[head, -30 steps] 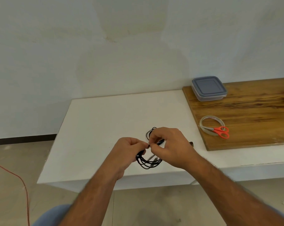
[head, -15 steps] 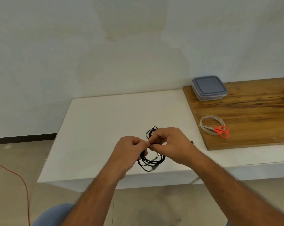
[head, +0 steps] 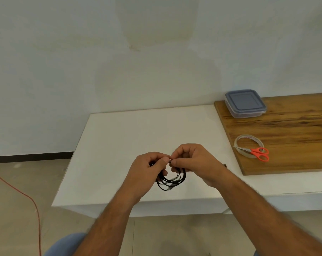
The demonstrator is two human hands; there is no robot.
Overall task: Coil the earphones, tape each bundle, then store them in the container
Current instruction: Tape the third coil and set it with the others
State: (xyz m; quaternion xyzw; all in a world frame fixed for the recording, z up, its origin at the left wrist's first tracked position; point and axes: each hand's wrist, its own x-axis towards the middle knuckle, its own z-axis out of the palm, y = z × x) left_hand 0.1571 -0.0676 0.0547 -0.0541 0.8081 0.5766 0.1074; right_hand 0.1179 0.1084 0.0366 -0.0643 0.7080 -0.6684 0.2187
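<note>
A coil of black earphones [head: 172, 180] hangs between my two hands above the white table [head: 119, 145], near its front edge. My left hand [head: 147, 172] pinches the coil's top from the left. My right hand [head: 195, 163] pinches it from the right, fingertips meeting the left hand's. The coil's upper part is hidden behind my fingers. A clear container [head: 246, 103] with a grey-blue lid stands at the back on the wooden board [head: 295, 130]. A roll of clear tape [head: 248, 145] lies on the board with orange-handled scissors [head: 258, 154] across it.
A wall stands right behind the table. A small dark object [head: 224, 165] shows beside my right wrist. A red cable [head: 32, 204] runs over the floor at the left. My blue-clad knee [head: 67, 244] is at the bottom edge.
Both hands have stayed together over the same spot, working the coil; the loop that showed above my right hand is now covered by my fingers.
</note>
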